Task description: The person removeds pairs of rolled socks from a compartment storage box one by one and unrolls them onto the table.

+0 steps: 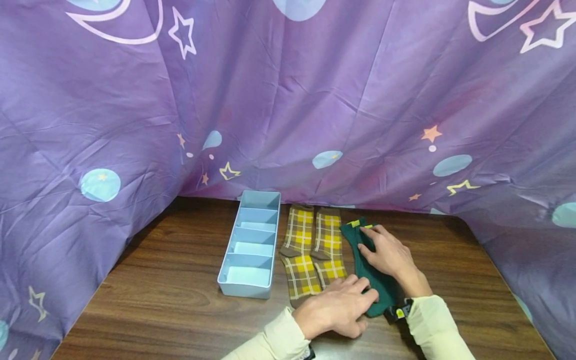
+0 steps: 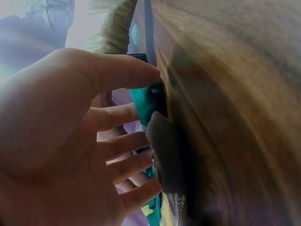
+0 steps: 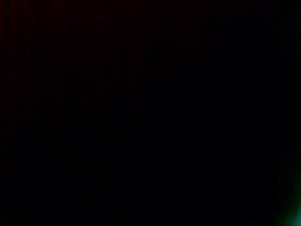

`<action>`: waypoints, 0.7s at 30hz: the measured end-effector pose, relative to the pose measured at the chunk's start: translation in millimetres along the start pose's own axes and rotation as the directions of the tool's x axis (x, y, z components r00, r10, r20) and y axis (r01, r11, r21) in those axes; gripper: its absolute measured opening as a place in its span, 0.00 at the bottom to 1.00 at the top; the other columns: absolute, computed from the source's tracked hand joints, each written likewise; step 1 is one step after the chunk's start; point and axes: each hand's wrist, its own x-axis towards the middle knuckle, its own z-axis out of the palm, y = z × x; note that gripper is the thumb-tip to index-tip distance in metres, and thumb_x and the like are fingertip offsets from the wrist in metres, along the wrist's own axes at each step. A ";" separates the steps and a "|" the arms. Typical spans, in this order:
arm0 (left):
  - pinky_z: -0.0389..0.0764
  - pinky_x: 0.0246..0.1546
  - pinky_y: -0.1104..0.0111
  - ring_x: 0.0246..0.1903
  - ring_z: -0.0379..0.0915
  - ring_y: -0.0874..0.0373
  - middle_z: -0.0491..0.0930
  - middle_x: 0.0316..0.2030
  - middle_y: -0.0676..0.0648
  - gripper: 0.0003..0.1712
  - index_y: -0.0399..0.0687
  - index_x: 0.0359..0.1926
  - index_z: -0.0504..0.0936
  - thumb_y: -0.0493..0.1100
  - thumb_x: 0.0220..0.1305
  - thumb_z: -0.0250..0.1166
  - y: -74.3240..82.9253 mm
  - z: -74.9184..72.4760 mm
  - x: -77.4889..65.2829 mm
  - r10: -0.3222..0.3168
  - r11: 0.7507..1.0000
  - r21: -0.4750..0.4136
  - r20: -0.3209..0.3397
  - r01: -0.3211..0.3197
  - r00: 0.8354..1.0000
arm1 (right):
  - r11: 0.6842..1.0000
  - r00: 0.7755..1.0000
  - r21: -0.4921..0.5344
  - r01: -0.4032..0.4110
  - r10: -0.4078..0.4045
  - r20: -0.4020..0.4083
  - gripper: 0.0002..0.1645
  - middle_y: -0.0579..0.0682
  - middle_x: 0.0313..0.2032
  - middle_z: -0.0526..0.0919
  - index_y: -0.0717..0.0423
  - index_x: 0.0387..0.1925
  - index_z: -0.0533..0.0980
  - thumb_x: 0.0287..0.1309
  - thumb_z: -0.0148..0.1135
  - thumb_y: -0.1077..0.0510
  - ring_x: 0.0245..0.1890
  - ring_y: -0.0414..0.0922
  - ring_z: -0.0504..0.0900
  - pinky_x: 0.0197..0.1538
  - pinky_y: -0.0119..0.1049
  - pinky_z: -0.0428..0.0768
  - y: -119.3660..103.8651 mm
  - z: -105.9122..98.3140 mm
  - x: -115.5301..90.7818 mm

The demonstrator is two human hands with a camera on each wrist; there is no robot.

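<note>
A pair of dark green socks (image 1: 380,290) with yellow marks at the cuffs lies at the right on the wooden table. My right hand (image 1: 392,252) rests over their upper part, thumb and fingers apart. Near the toe end is my left hand (image 1: 339,307), its fingertips reaching the green socks and its back covering part of the yellow plaid socks beside them. In the left wrist view, the left hand (image 2: 80,127) has extended fingers, with green fabric (image 2: 146,101) and a brown sock toe (image 2: 162,141) just beyond the fingertips. The right wrist view is almost black.
Two yellow-and-brown plaid socks (image 1: 299,232) lie side by side left of the green pair. Farther left stands a light blue bin (image 1: 245,290) with several compartments. A purple patterned cloth (image 1: 288,110) hangs behind the wooden table (image 1: 171,300) and along its sides.
</note>
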 end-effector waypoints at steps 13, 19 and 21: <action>0.63 0.81 0.65 0.84 0.51 0.61 0.54 0.85 0.58 0.39 0.68 0.84 0.61 0.63 0.78 0.60 -0.7 -1.1 -2.1 -0.022 0.997 -0.069 0.138 0.032 0.990 | 0.999 0.999 0.034 -0.001 0.000 0.041 0.41 0.68 0.74 0.71 0.58 0.81 0.65 0.76 0.63 0.46 0.70 0.71 0.71 0.60 0.75 0.78 12.0 0.4 -5.6; 0.65 0.80 0.64 0.83 0.55 0.58 0.57 0.85 0.53 0.36 0.64 0.82 0.65 0.65 0.80 0.57 -0.1 -0.2 -1.5 -0.046 0.992 -0.112 0.066 0.054 0.997 | 0.995 0.998 0.088 0.057 -0.058 0.012 0.39 0.69 0.72 0.74 0.60 0.79 0.68 0.75 0.66 0.48 0.68 0.70 0.74 0.64 0.71 0.77 14.9 -5.3 -7.0; 0.67 0.79 0.63 0.82 0.58 0.56 0.59 0.84 0.50 0.35 0.60 0.81 0.67 0.65 0.81 0.55 -1.3 1.3 -0.4 -0.057 0.990 -0.130 0.014 0.059 0.998 | 0.991 0.998 0.113 0.069 -0.067 -0.015 0.36 0.68 0.71 0.76 0.60 0.77 0.70 0.75 0.66 0.51 0.66 0.68 0.77 0.64 0.69 0.77 17.2 -8.2 -9.0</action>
